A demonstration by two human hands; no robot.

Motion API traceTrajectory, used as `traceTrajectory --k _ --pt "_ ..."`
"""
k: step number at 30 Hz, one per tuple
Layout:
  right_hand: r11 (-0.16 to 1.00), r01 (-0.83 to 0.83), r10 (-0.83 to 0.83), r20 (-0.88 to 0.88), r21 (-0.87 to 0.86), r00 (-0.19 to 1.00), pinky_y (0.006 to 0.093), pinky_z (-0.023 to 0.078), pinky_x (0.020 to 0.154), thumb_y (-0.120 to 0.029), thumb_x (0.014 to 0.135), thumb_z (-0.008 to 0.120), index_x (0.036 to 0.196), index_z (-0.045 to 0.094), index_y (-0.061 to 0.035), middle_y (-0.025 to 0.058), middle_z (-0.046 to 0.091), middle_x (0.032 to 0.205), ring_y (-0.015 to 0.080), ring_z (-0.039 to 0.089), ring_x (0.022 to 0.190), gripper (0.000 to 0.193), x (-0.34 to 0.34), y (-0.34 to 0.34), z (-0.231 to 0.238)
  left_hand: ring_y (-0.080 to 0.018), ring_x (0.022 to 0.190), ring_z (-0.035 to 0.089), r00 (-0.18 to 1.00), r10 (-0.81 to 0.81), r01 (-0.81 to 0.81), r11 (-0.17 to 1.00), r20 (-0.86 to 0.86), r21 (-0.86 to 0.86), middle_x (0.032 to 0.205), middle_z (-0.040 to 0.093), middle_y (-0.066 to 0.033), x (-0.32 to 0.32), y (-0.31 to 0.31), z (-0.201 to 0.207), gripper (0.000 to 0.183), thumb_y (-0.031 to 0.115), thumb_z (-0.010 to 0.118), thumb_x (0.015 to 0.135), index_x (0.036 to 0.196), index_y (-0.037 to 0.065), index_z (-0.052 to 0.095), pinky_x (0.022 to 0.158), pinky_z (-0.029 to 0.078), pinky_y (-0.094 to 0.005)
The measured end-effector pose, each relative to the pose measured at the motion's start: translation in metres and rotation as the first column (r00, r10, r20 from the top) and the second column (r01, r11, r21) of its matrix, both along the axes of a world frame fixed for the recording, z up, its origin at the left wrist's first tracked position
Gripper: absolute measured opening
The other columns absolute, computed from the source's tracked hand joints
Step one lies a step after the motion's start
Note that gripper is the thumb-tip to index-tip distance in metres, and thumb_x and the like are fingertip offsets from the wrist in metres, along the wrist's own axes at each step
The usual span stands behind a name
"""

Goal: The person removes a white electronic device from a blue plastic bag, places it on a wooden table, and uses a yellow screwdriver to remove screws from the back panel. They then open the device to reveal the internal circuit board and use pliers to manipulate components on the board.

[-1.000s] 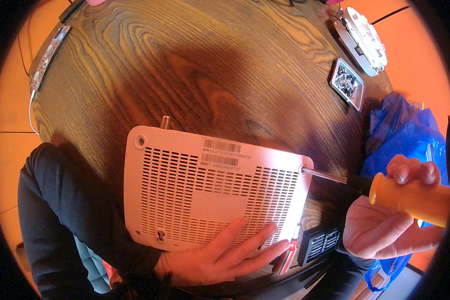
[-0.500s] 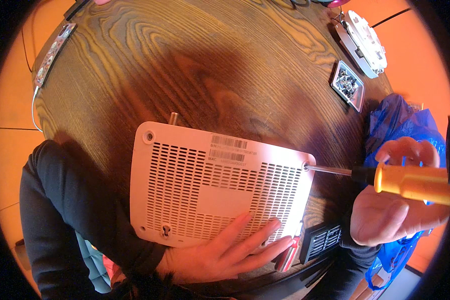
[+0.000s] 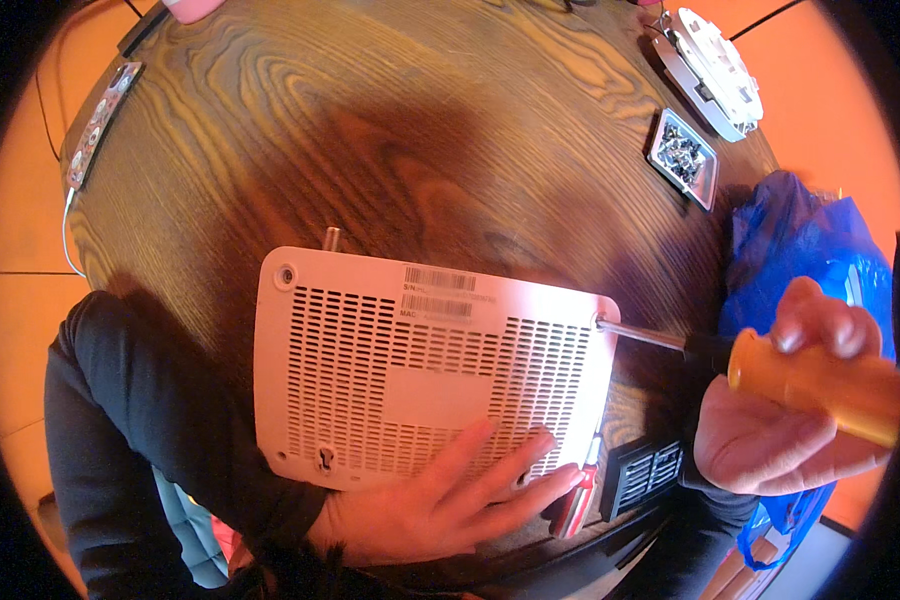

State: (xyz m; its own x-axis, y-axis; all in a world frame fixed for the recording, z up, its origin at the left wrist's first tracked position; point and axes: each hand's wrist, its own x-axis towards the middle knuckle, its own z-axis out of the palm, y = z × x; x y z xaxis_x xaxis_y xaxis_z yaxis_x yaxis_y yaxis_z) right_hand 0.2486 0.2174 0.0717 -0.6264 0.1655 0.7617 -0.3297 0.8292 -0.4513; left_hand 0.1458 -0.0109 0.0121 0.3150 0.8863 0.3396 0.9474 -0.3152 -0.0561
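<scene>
Right hand (image 3: 760, 430) held screwdriver (image 3: 785, 378), tip at white box's (image 3: 436, 398) corner hole (image 3: 601, 322). Left hand (image 3: 420, 510) spread on box; couldn't tell if clamped. Sideways push risked slipping.

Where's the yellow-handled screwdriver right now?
Head view, right side: the yellow-handled screwdriver is in the right hand, its tip at the upper-right corner of the pale vented box.
</scene>
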Motion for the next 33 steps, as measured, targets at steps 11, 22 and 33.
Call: traceTrajectory --k 11,22,33 --pt "0.984 0.001 -0.011 -0.052 -0.179 0.999 0.0349 0.046 0.074 -0.009 0.084 0.055 0.141 0.012 -0.0098 0.0197 0.052 0.102 0.0226 0.054 0.082 0.072 -0.033 -0.024 0.001 -0.0305 0.085 0.057 0.785 0.039 0.036 0.994 0.619 -0.108 0.093 0.059 -0.0141 -0.078 0.077 0.04 0.026 0.015 0.062 0.077 0.099 0.002 0.061 0.075 0.046 -0.039" --pt "0.967 -0.189 0.171 -0.116 -0.17 0.978 0.0336 0.047 0.077 -0.009 0.085 0.055 0.142 0.008 -0.0104 0.0189 0.054 0.097 0.0212 0.055 0.083 0.074 -0.034 -0.016 0.0 -0.0284 0.075 0.057 0.635 -0.151 0.144 0.987 0.758 0.076 0.072 0.059 -0.0116 -0.074 0.117 0.023 0.017 0.017 0.065 0.074 0.087 0.004 0.064 0.069 0.044 -0.0389" --pt "0.988 -0.046 0.038 -0.057 -0.145 0.998 0.0331 0.051 0.074 -0.011 0.087 0.051 0.142 0.005 -0.0097 0.0226 0.058 0.097 0.0229 0.06 0.082 0.072 -0.033 -0.019 0.002 -0.0226 0.077 0.057 0.5 -0.169 0.239 0.97 0.849 0.052 0.076 0.057 -0.0091 -0.078 0.116 0.019 0.019 0.008 0.065 0.073 0.092 0.005 0.066 0.067 0.046 -0.0308"
